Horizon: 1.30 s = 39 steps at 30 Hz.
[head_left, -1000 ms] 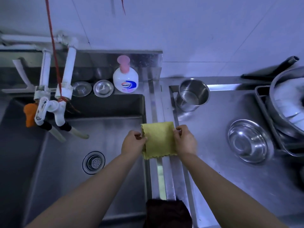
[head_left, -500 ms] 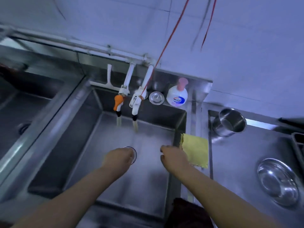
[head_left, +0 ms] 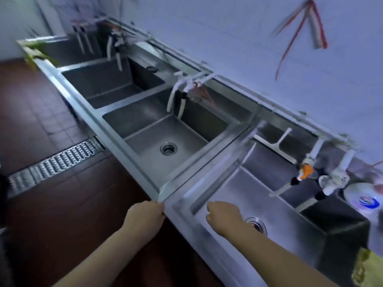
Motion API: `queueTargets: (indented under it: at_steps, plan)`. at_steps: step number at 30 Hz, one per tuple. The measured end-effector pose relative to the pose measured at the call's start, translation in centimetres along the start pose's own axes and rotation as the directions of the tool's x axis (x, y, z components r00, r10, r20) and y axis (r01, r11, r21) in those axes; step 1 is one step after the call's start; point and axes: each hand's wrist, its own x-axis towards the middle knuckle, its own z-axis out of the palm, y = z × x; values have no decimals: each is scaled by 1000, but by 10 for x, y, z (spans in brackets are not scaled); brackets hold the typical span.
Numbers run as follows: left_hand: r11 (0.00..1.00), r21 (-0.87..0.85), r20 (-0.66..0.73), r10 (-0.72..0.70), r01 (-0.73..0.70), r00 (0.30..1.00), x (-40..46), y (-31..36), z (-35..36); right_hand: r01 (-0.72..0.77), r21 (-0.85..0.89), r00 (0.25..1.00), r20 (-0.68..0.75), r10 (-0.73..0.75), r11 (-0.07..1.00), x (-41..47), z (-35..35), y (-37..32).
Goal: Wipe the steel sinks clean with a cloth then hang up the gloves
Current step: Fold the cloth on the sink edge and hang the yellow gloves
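A row of steel sinks runs from the lower right to the far left. The nearest sink (head_left: 238, 189) has a drain (head_left: 256, 223), and the middle sink (head_left: 153, 133) lies beyond it. My left hand (head_left: 145, 216) hangs by the front rim where these two sinks meet, its fingers loosely curled and empty. My right hand (head_left: 223, 216) hovers over the near sink's front left corner, also loosely curled and holding nothing. The yellow cloth (head_left: 364, 268) lies at the lower right edge, apart from both hands. No gloves are visible.
White taps (head_left: 306, 170) with an orange handle stick out over the near sink, and a soap bottle (head_left: 364, 198) stands behind them. More taps (head_left: 182, 94) hang over the middle sink. Red strings (head_left: 300, 27) dangle from the wall. A metal floor grate (head_left: 53, 162) crosses the brown tiles.
Both hands have let go of the yellow cloth, which stays on the rim at the right. The view has swung left, and the hands now sit by the near sink's left corner.
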Motion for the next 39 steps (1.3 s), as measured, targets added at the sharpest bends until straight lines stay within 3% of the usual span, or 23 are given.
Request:
queueTargets:
  at_steps: [6, 11, 20, 30, 39]
  plan:
    - [976, -45, -66, -215, 212, 974, -50, -170, -18, 160, -60, 980, -108, -166, 985, 59, -30, -170]
    - [940, -108, -68, -332, 324, 941, -63, -266, -24, 309, -125, 940, -114, -323, 943, 103, -53, -271]
    - [881, -119, -32, -465, 458, 885, -8, -393, -31, 434, -194, 877, -133, -462, 880, 237, -106, -378]
    - [750, -144, -84, -659, 645, 748, 83, -568, -86, 547, -241, 815, -65, -576, 802, 417, -216, -492]
    - [700, -220, -59, -705, 679, 707, 160, -727, -90, 549, -263, 798, -119, -591, 793, 557, -281, -619]
